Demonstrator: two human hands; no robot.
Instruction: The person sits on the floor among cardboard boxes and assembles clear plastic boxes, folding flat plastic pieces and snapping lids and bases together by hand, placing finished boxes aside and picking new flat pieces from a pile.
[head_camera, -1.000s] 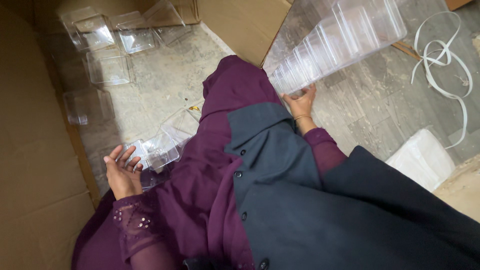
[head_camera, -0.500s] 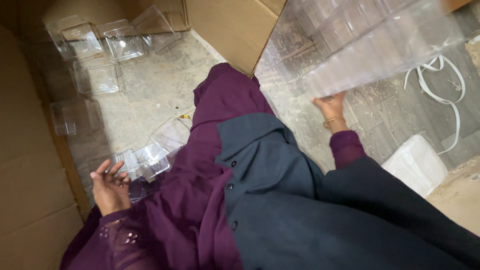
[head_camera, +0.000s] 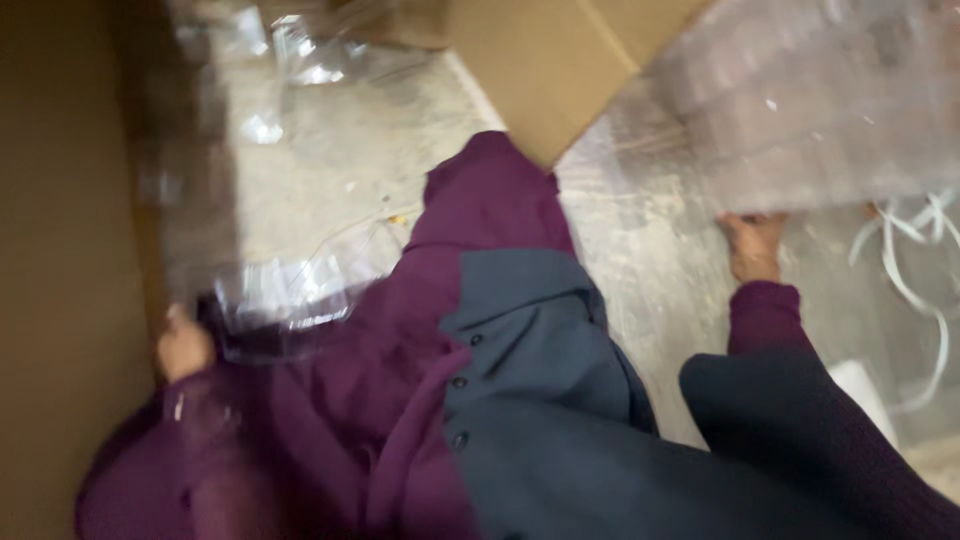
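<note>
Head camera footage was heavily motion-blurred, so fine detail could not be confirmed. The person's right hand, at about three o'clock in the frame, was raised against the underside of a long stack of clear plastic containers that ran from the centre top out toward two o'clock. The fingers appeared spread flat beneath the stack, propping it and not pinching it, though blur left the exact grip uncertain. The left hand, at about eight o'clock, sat at the edge of a loose clear container lying on the concrete floor. Whether that hand was closed on the container or merely touching it could not be told.

More clear containers lay scattered at eleven o'clock. A cardboard flap stood at twelve o'clock, beside the stack. A brown cardboard wall filled the nine o'clock side. White strapping lay coiled on the floor at three to four o'clock, near the right hand.

In my judgement, the stack was long and flexible and supported at one point only. It would have been handled better with the palm kept broad underneath and the stack kept level, away from the flap.
</note>
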